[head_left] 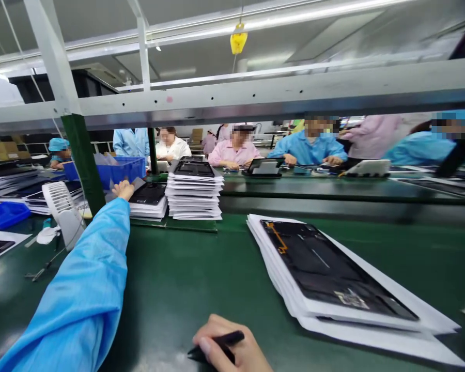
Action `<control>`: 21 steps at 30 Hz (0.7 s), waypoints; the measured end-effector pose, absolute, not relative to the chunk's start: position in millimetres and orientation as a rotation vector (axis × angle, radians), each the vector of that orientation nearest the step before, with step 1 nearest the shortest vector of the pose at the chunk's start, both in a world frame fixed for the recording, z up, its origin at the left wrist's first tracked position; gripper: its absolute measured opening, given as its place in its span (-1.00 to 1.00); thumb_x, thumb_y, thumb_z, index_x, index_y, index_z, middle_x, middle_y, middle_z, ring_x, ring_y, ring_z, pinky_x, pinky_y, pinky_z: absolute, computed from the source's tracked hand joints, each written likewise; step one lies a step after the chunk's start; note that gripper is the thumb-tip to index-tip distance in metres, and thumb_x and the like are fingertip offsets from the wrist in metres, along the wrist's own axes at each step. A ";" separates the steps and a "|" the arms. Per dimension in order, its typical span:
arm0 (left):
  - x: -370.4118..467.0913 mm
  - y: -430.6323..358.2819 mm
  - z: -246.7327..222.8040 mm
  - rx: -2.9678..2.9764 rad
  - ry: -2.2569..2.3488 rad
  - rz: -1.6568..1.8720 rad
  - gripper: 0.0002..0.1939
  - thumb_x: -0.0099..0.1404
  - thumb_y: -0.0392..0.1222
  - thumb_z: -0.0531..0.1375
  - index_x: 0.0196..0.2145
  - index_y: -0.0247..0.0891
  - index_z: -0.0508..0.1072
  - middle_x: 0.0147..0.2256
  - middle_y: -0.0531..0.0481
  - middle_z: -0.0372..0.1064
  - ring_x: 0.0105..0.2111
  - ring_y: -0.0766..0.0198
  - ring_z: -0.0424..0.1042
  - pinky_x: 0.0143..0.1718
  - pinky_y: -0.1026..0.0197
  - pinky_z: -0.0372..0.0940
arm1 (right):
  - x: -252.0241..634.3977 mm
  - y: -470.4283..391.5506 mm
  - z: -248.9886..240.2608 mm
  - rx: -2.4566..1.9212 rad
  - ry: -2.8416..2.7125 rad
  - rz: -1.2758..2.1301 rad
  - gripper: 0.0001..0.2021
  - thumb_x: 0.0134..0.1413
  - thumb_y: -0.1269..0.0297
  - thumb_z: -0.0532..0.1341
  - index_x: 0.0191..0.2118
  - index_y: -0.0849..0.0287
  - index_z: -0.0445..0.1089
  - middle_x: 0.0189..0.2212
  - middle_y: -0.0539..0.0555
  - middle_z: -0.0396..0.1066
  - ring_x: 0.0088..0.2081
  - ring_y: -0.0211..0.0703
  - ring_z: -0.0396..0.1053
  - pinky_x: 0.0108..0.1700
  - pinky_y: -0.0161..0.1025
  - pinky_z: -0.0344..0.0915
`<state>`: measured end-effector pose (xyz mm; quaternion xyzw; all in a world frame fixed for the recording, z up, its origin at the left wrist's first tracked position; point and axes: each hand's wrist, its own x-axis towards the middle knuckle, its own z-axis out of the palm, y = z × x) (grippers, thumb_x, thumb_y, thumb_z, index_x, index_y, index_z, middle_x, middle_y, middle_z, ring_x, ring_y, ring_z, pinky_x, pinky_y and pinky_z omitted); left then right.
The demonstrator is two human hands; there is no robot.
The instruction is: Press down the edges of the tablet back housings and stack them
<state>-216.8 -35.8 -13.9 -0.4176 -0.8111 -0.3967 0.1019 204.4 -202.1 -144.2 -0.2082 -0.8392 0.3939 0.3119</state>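
Observation:
My left hand [124,190], in a blue sleeve, is stretched far forward to the front of a blue bin [128,169]. Its fingers are curled together; a thin greyish piece [138,183] shows beside them, but whether they hold it is unclear. Just right of it lies a low stack of dark panels and white sheets [149,206]. Near the bottom edge, my right hand [232,343] is closed around a slim black pen-like tool [228,338], its pointed end to the left. To its right rests a stack of white sheets with a black tablet panel [333,268] on top.
A taller stack of panels and sheets [195,194] stands at the bench's back edge. On the left are a white fan [64,209], a blue tray [8,214] and a green-wrapped post [86,165]. A metal rail [232,98] crosses above. Several people work at the opposite bench.

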 end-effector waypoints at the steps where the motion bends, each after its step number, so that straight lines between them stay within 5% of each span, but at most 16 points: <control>1: -211.5 -34.9 -11.9 -1.209 -2.358 -1.135 -0.57 0.43 -0.04 0.22 0.16 -0.27 0.36 0.16 -0.18 0.31 0.10 0.02 0.39 0.10 -0.16 0.36 | 203.9 -204.3 -142.7 -0.529 -2.201 1.028 -0.52 0.41 -0.04 0.02 -0.28 0.17 0.56 -0.38 0.11 0.49 -0.33 -0.19 0.46 -0.25 -0.30 0.33; 6: -148.6 -46.3 -12.4 -1.458 -2.088 -1.019 -0.49 0.50 -0.17 0.04 0.33 -0.38 0.21 0.34 -0.35 0.11 0.35 -0.17 0.07 0.32 -0.25 0.03 | 208.6 -221.7 -127.6 -0.295 -2.148 0.862 -0.70 0.44 0.26 0.03 0.04 0.16 0.47 -0.26 0.10 0.53 -0.14 -0.19 0.45 -0.05 -0.27 0.39; 9: -106.3 -78.0 -34.3 -1.830 -1.819 -0.904 -0.46 0.47 -0.16 0.07 0.36 -0.20 0.20 0.40 -0.13 0.03 0.41 -0.05 -0.04 0.39 -0.09 -0.10 | 232.1 -213.0 -111.8 -0.247 -2.267 0.527 -0.57 0.33 0.50 0.00 0.26 0.22 0.27 -0.26 0.09 0.52 -0.21 -0.21 0.43 -0.09 -0.28 0.40; 14: -59.0 -154.7 -76.3 -2.214 -0.842 -0.399 -0.49 0.48 -0.29 0.06 0.34 -0.09 0.26 0.29 -0.07 0.28 0.32 0.05 0.21 0.34 0.01 0.01 | 321.8 -162.4 -86.7 -0.812 -2.248 0.103 -0.55 0.20 0.60 -0.01 0.07 0.16 0.46 -0.13 0.19 0.46 -0.07 -0.05 0.37 -0.01 -0.08 0.35; 18: -14.5 -185.5 -83.2 -2.232 -0.674 -0.335 -0.51 0.43 -0.38 0.05 0.27 -0.21 0.35 0.25 -0.13 0.33 0.28 0.06 0.28 0.31 0.03 0.09 | 381.3 -128.7 -80.4 -0.948 -2.425 0.055 -0.82 0.11 0.44 0.28 -0.17 0.16 0.58 -0.23 0.17 0.50 -0.18 0.01 0.35 -0.10 -0.06 0.33; 21: 18.9 -182.0 -80.3 -2.274 -0.648 -0.376 -0.54 0.42 -0.37 0.07 0.23 -0.22 0.39 0.20 -0.13 0.39 0.25 0.06 0.33 0.29 0.04 0.15 | 394.4 -118.1 -83.8 -0.976 -2.547 0.022 -0.78 0.03 0.41 0.37 -0.15 0.15 0.58 -0.20 0.16 0.53 -0.20 -0.01 0.35 -0.16 -0.11 0.30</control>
